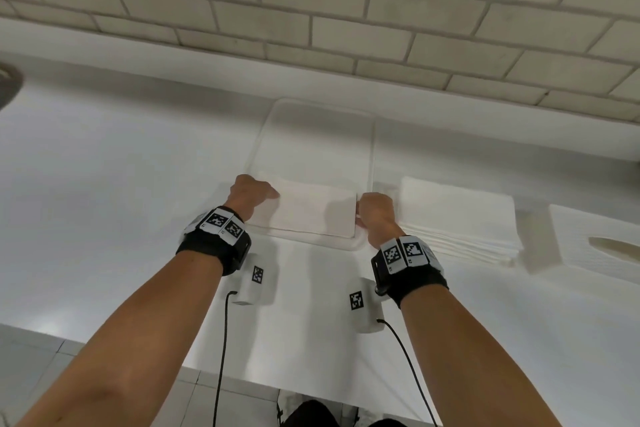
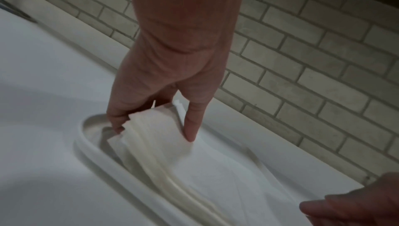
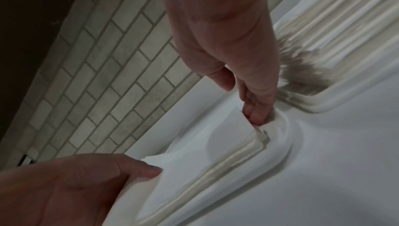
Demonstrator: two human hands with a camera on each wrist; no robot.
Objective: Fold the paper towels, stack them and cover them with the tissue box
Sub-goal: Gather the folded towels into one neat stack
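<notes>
The left end of a folded stack of paper towels, lying in a shallow white tray, is gripped by the left hand. Its right end is pinched by the right hand. Further right, a pile of unfolded towels is seen, apparently still awaiting folding. The tissue box is not yet placed over anything.

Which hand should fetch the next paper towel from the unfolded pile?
Right, probably. The right hand is beside the unfolded pile, while the left hand holds the far end of the folded stack in the tray.
</notes>
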